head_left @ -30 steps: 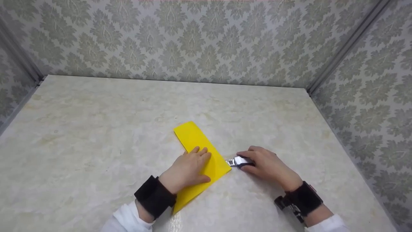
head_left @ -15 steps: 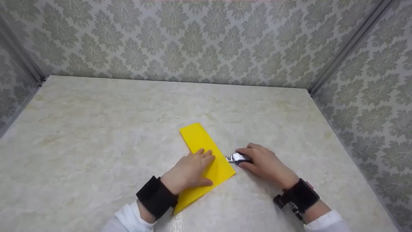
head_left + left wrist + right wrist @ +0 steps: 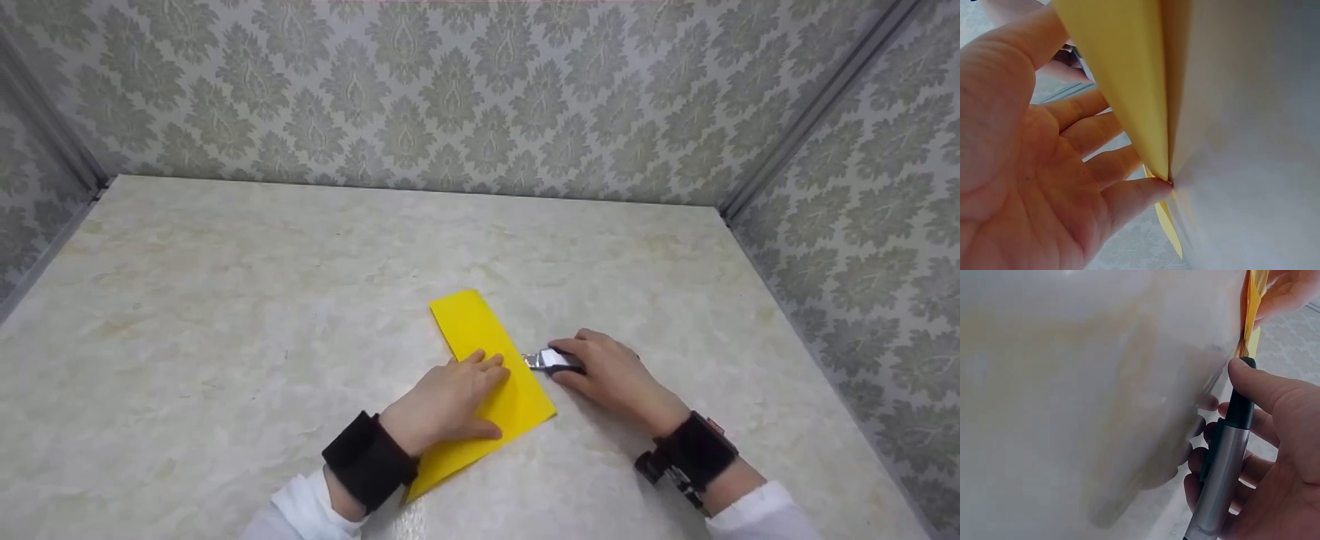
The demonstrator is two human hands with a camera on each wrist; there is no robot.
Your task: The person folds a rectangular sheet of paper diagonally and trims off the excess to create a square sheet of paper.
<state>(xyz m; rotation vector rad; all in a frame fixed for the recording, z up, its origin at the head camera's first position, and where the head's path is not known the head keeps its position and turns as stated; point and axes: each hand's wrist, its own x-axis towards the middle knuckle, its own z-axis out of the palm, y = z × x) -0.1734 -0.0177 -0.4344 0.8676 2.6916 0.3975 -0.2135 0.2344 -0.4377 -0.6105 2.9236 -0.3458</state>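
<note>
A folded yellow sheet of paper [image 3: 529, 397] lies aslant on the table. My left hand [image 3: 454, 397] presses on it with spread, mostly straight fingers; the left wrist view shows the palm beside the paper's folded edge [image 3: 1129, 73]. From the right, my right hand [image 3: 611, 375] grips a utility knife [image 3: 559, 360] with a silver and dark body. Its metal front end reaches the paper's right-hand edge, and the tip is hidden there. In the right wrist view, the thumb lies along the dark front of the knife [image 3: 1221, 467], with the other fingers curled round the far side.
The glossy, marbled tabletop [image 3: 225, 300] reflects the right hand and knife in the right wrist view. Patterned wall panels [image 3: 450, 90] stand at the back and sides. Both wrists wear black bands [image 3: 371, 461] below white sleeves.
The knife has moved away from the paper's near right corner, up along its right edge. The paper and left hand have shifted slightly to the right.
</note>
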